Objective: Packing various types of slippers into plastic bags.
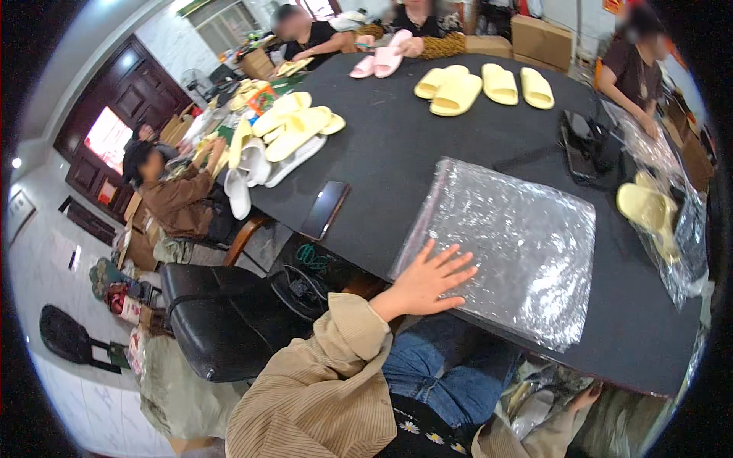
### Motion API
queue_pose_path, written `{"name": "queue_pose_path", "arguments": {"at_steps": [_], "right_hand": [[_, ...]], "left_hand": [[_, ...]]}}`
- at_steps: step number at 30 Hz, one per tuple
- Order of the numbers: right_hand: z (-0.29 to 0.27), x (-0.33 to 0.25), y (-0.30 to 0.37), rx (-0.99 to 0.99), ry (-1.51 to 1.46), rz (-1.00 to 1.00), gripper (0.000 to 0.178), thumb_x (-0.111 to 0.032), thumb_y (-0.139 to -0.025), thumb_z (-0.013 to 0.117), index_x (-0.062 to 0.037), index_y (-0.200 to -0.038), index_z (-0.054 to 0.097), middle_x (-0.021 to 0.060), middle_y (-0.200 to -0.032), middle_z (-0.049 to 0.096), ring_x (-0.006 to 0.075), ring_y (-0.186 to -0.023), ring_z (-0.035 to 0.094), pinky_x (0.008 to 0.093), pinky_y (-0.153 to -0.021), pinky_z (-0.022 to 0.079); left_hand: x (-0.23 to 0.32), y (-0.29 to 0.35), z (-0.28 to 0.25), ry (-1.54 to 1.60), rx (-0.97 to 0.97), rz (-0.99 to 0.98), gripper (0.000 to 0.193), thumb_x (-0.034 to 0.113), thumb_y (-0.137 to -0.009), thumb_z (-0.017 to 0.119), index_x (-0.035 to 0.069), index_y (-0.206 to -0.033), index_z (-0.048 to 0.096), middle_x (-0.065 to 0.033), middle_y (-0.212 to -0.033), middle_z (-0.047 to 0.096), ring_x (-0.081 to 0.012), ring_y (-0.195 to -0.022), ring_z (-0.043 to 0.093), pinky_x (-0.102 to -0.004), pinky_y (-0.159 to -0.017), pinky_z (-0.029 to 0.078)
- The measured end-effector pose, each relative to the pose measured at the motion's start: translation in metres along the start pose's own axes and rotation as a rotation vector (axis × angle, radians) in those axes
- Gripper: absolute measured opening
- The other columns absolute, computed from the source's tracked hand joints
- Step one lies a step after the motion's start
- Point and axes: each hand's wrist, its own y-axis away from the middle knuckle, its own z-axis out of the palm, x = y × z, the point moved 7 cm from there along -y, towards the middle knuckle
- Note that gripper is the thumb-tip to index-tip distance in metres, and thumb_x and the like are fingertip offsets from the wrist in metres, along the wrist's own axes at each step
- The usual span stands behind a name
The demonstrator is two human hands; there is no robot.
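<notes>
My left hand [431,282] lies flat with fingers spread on the near left part of a stack of clear plastic bags [527,237] on the dark table. My right hand [586,397] is low at the right, below the table's near edge, beside clear plastic with pale slippers [532,412] in it. Its fingers are small and partly hidden, so its grip does not show. Across the table from me stand several yellow slippers [456,95], apart from the bags.
A phone [326,210] lies left of the bags; a black device with straps [582,145] is to their right. Yellow and white slippers [294,133] are piled at the left. Bagged yellow slippers [645,208] hang over the right edge. Co-workers sit around; one holds pink slippers [389,57]. A black chair [221,320] stands left.
</notes>
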Motion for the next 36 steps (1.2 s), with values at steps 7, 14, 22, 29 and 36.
{"name": "queue_pose_path", "arguments": {"at_steps": [7,14,22,29,36], "right_hand": [[0.028,-0.03,0.101,0.154,0.244,0.197,0.026,-0.017,-0.096,0.059,-0.0011,-0.116,0.06,0.0133,-0.109,0.064,0.0224,-0.095,0.062,0.0349,-0.081,0.051],[0.105,-0.063,0.108,-0.16,-0.025,0.351,0.022,-0.017,-0.096,0.059,-0.0024,-0.114,0.06,0.0106,-0.105,0.063,0.0201,-0.091,0.061,0.0331,-0.078,0.05],[0.152,-0.083,0.115,-0.5,-0.272,0.542,0.019,-0.016,-0.096,0.059,-0.0039,-0.111,0.059,0.0074,-0.101,0.062,0.0176,-0.087,0.059,0.0311,-0.074,0.049],[0.125,-0.087,0.132,-0.699,-0.45,0.719,0.015,-0.015,-0.096,0.059,-0.0051,-0.108,0.059,0.0047,-0.096,0.061,0.0153,-0.084,0.058,0.0294,-0.071,0.048],[-0.125,-0.115,0.166,-0.551,-0.465,0.803,0.005,-0.012,-0.096,0.058,-0.0089,-0.1,0.056,-0.0017,-0.087,0.056,0.0099,-0.076,0.052,0.0253,-0.066,0.043]], "left_hand": [[-0.004,0.001,0.001,0.061,0.046,0.01,0.061,0.053,-0.096,0.044,0.02,-0.148,0.038,-0.0062,-0.156,0.031,-0.0305,-0.145,0.025,-0.0613,-0.115,0.009],[-0.003,-0.001,0.005,0.097,0.052,0.026,0.063,0.054,-0.096,0.043,0.022,-0.15,0.035,-0.0055,-0.157,0.03,-0.0302,-0.145,0.023,-0.0597,-0.116,0.009],[-0.006,0.004,0.006,0.093,0.051,0.011,0.062,0.054,-0.097,0.042,0.021,-0.15,0.035,-0.0054,-0.157,0.029,-0.03,-0.145,0.023,-0.0591,-0.116,0.01],[0.002,0.0,0.01,0.125,0.068,0.033,0.062,0.055,-0.096,0.041,0.021,-0.149,0.036,-0.0056,-0.156,0.031,-0.0296,-0.145,0.025,-0.059,-0.116,0.009],[-0.014,0.005,0.002,0.096,0.087,-0.012,0.062,0.054,-0.093,0.048,0.025,-0.147,0.041,-0.004,-0.154,0.036,-0.0295,-0.143,0.029,-0.0578,-0.116,0.01]]}}
